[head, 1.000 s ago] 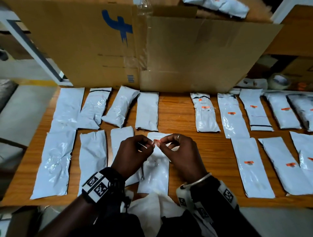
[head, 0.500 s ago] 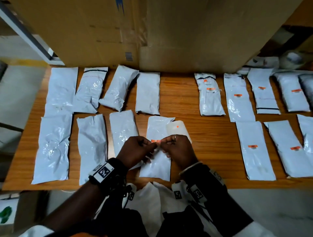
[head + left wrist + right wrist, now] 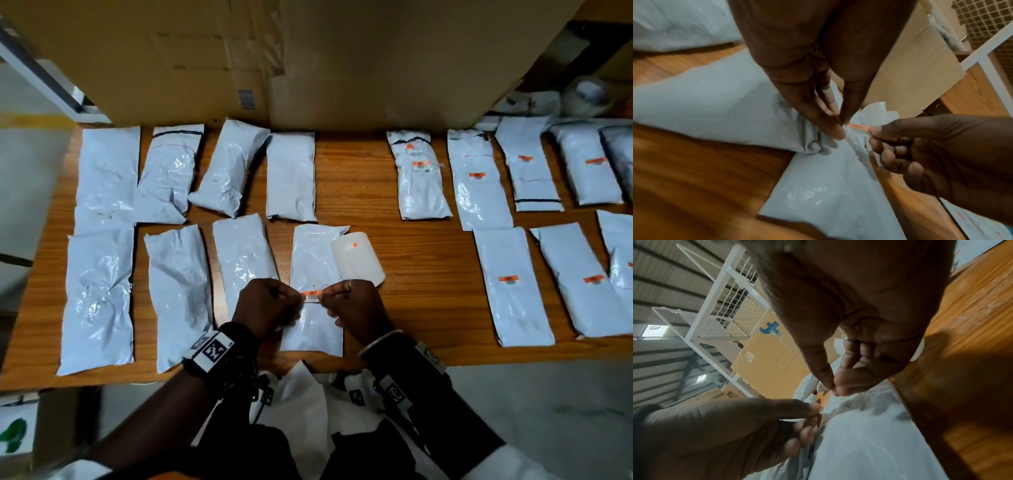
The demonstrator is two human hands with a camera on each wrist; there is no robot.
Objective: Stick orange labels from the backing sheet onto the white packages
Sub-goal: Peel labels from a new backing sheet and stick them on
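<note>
Right now the label (image 3: 311,295) hangs stretched between both hands — the left hand (image 3: 265,305) pinches its left end with thumb and forefinger, the right hand (image 3: 354,306) pinches its right end the same way. Its long axis runs left to right, across the package (image 3: 317,263) beneath it, whose own length runs away from the person. Both hands sit equally close, one at each end, so the coming move is, I judge, straight down onto the package.

Whether the label already touches the plastic is hard to tell: the wrist views show it very close above the wrinkled surface, but fingers hide its underside. The backing sheet (image 3: 359,257) lies beside the package's far right corner, overlapping it, with a small orange scrap on it. Print on the label is too small to read, and the table (image 3: 356,192) edges are cut off.
</note>
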